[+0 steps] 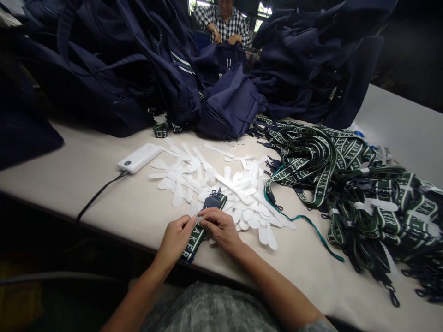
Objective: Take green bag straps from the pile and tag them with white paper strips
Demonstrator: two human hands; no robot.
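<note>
White plastic tags (221, 184) litter the desk (104, 193) beyond your left hand (178, 237) and right hand (221, 228), both pinching a green lettered strap (195, 237) with dark clip.

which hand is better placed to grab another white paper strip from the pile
Right, probably. The right hand sits on the strap beside the white paper strips, which spread out just beyond its fingers. The left hand is on the strap's far side from most of them.
</note>
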